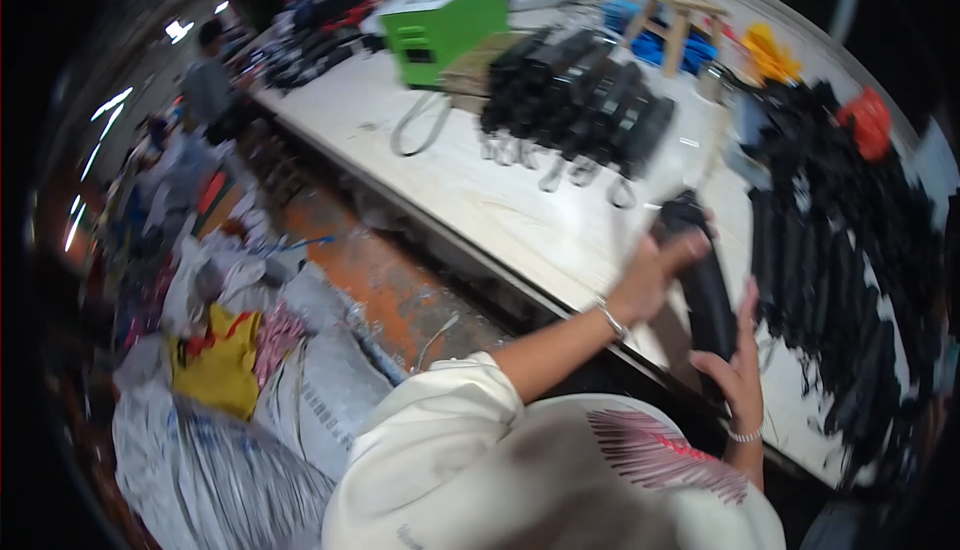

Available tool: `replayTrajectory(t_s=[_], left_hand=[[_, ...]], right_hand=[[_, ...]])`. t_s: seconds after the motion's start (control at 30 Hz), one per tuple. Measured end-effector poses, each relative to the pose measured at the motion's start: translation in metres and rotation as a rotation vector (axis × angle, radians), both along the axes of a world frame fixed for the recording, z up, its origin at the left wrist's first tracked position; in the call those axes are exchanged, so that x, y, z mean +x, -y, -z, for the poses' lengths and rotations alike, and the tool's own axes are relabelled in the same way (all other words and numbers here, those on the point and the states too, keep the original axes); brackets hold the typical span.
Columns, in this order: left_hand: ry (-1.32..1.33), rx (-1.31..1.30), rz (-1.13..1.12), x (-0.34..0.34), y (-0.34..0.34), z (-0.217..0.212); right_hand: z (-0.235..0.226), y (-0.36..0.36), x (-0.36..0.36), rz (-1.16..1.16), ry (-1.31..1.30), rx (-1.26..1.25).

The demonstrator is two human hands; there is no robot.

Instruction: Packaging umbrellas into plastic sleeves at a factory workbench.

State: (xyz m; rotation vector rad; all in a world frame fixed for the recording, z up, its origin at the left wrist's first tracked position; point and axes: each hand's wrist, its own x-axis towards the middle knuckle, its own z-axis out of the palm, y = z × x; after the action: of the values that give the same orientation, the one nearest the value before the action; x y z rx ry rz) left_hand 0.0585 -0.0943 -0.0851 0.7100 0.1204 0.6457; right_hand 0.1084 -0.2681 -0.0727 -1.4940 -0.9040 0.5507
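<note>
A long black folded umbrella (pixel 708 295), slightly blurred, slants over the near edge of the table in front of me. My left hand (pixel 655 275) is closed round its upper part, thumb across the front. Lower down, my right hand (pixel 738 375) cradles the umbrella, with the thumb on one side and the fingers stretched along the other. Beyond my hands lies a row of rolled black umbrellas (pixel 575 90), their wrist loops hanging toward me. To the right a large heap of loose black umbrellas (pixel 815 240) covers the table.
A green box (pixel 445 35) stands at the back of the white table (pixel 470 175), near a small wooden stool (pixel 675 25). Yellow (pixel 770 50) and red plastic bags (pixel 868 122) lie at the far right. Stuffed white sacks (pixel 220 460) crowd the floor at left; a person (pixel 208 80) is farther back.
</note>
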Motion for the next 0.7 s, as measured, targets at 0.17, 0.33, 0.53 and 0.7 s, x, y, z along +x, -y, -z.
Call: replayTrajectory(t_s=[0.17,0.33,0.53,0.7], left_hand=[[0.133,-0.230,-0.039,0.004,-0.063,-0.026],[-0.157,0.462,-0.354,0.029,0.057,-0.018],[-0.252,-0.019,0.102,0.011,0.056,0.016],[-0.344,0.056,0.137,0.001,0.005,0.005]], right_hand=[[-0.022,-0.006,-0.001,-0.065,0.313,-0.149],[-0.022,-0.048,0.021,0.361,1.152,0.215],[0.011,-0.055,0.033,0.326,0.985,0.061],[0.039,-0.018,0.027,0.188,0.833,-0.004]])
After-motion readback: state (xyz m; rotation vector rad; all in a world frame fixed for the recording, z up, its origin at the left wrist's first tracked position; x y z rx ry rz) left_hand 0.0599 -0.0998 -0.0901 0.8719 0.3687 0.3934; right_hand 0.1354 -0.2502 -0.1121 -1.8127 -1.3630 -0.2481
